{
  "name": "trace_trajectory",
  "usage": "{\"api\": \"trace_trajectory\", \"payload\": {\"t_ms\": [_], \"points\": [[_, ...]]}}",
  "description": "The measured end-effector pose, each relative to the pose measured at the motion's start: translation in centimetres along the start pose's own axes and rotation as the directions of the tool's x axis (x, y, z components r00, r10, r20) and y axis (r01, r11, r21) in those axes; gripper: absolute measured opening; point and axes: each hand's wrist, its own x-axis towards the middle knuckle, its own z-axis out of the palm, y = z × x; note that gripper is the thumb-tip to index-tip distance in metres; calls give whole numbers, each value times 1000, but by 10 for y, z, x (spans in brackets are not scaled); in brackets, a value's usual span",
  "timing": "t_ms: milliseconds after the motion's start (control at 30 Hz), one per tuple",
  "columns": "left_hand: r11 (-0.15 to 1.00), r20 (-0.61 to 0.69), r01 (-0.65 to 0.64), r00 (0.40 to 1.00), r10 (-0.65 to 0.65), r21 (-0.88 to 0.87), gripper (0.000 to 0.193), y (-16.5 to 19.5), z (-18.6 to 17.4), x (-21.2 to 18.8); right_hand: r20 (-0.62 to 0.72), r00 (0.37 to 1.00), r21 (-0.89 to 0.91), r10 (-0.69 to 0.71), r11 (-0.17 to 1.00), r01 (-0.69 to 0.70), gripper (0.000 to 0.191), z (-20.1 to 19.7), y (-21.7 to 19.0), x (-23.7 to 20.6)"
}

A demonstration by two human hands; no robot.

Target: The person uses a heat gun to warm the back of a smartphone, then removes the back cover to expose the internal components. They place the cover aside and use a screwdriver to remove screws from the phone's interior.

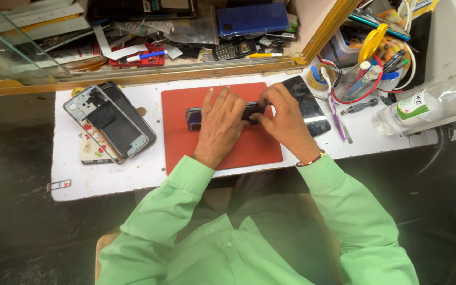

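Two hands on one dark phone [195, 117], lying sideways on a flat red mat [180, 134] with rounded corners. Left hand [220, 122] laid flat over the phone's middle, fingers spread and pressing down. Right hand [283, 119] curled at the phone's right end, fingertips pinching its upper edge. Only the glossy, bluish left end of the phone showing; rest hidden under both hands. Just right of the mat, partly under the right hand, a shiny black glass panel [312, 108]. Left of the mat, on the white counter [106, 179], a stack of phone frames and back covers [109, 122], grey metal and dark plastic. Farther right, a clear plastic bottle [423, 108] on its side, near a clear cup of pens and tools [362, 79].
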Motion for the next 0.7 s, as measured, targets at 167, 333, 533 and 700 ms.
{"api": "trace_trajectory", "payload": {"t_ms": [167,333,533,700], "points": [[1000,15,2,1000,-2,4,53,1,-4,3,-47,978,146,205,970,-196,31,8,17,-9],[999,18,20,1000,-20,-29,52,7,-11,4,-96,959,273,266,934,-232,31,13,12,-11],[977,-118,102,985,-126,-188,50,12,-32,4,-126,990,136,60,990,-43,27,-25,-44,7],[890,-240,139,934,-264,-435,60,14,-45,4,-47,985,-8,-167,986,167,21,-30,-94,38]]}}
